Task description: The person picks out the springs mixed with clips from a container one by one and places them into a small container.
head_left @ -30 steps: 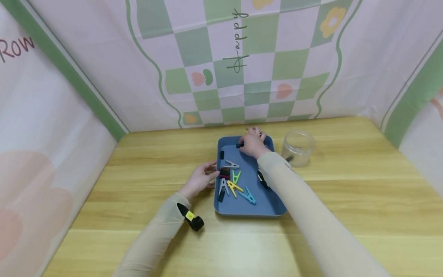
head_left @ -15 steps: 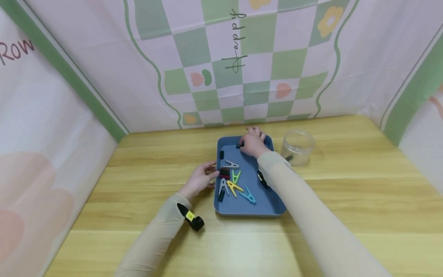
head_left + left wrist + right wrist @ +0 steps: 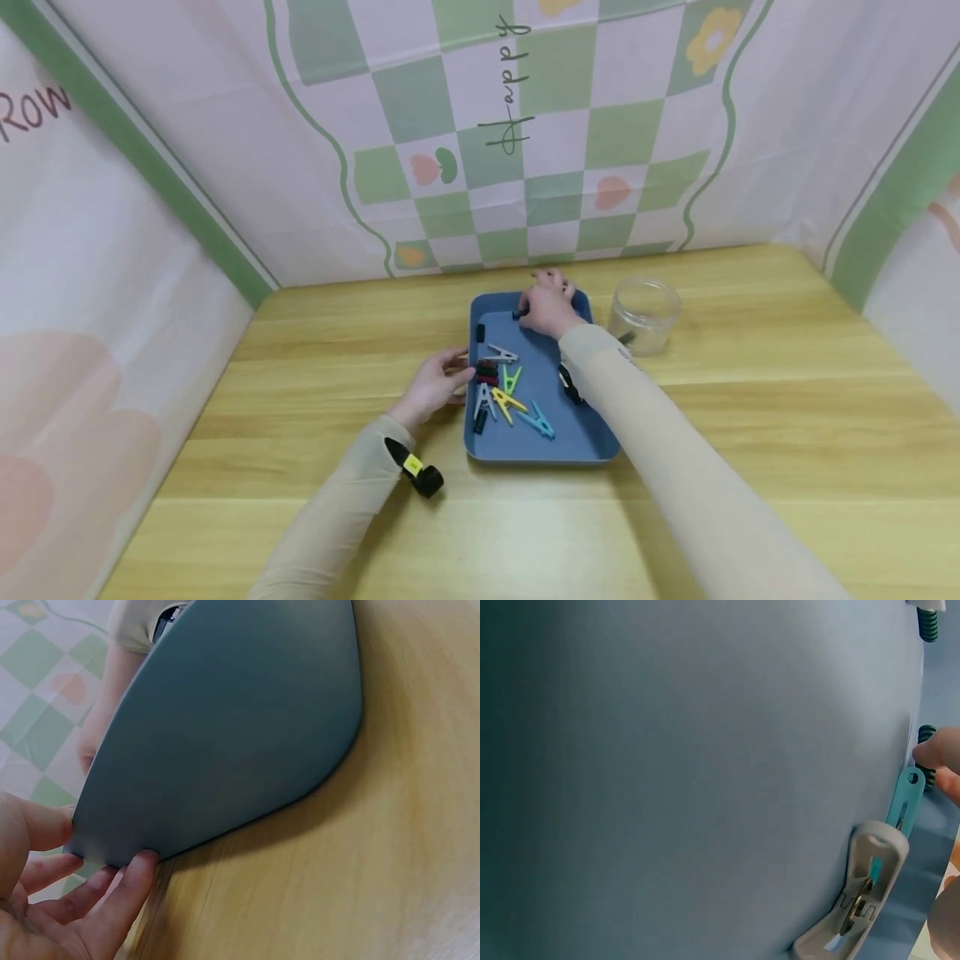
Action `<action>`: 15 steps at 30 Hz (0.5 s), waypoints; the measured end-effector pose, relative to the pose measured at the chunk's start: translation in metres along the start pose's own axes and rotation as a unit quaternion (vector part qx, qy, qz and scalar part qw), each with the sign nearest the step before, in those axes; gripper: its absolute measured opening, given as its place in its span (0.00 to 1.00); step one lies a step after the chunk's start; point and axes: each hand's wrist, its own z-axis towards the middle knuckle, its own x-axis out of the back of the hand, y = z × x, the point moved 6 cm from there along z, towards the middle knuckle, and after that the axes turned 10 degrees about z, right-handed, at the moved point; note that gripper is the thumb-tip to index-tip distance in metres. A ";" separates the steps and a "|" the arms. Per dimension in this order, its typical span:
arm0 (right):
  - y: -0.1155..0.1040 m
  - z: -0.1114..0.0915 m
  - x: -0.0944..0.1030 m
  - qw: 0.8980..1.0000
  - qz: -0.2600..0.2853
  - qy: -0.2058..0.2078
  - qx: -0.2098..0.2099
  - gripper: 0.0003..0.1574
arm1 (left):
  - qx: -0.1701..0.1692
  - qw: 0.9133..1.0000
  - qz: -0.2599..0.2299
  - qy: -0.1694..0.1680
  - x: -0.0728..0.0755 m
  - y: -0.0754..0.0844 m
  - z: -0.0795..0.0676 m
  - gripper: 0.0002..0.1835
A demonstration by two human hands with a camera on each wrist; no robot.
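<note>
On the table lies a blue tray [image 3: 555, 446]. My left hand [image 3: 435, 387] holds its left wall, thumb at the rim and fingers against the outside, as the left wrist view shows the hand [image 3: 67, 900]. My right hand [image 3: 551, 307] reaches over the far end. Its thumb and finger pinch a dark ridged, spring-like coil [image 3: 927, 733] in the right wrist view. Close by lie a teal clothespin [image 3: 907, 799] and a beige clothespin [image 3: 855, 892]. Another dark coil [image 3: 928, 625] is at that view's top. Along the tray's left side lie grey, green, yellow [image 3: 507, 405] and blue clothespins [image 3: 537, 422].
A clear round jar [image 3: 645, 312] stands right of the tray, with something small and dark in its lower part. Dark and reddish ridged pieces [image 3: 487, 372] lie by the tray's left wall. A patterned cloth [image 3: 555, 167] hangs behind the wooden table [image 3: 345, 333].
The head view has shifted very slightly. Both hands, the tray and its contents stay where they were.
</note>
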 end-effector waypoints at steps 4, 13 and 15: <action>0.000 -0.001 -0.001 1.000 0.004 0.002 0.005 0.06 | -0.006 1.000 0.006 0.000 -0.001 -0.001 0.001 0.28; -0.004 -0.004 -0.001 1.000 0.015 0.001 0.011 0.06 | -0.011 1.000 0.000 0.003 -0.002 -0.004 0.001 0.28; -0.005 -0.004 0.000 1.000 0.017 0.007 0.015 0.05 | -0.011 1.000 0.000 0.004 -0.001 -0.003 0.002 0.28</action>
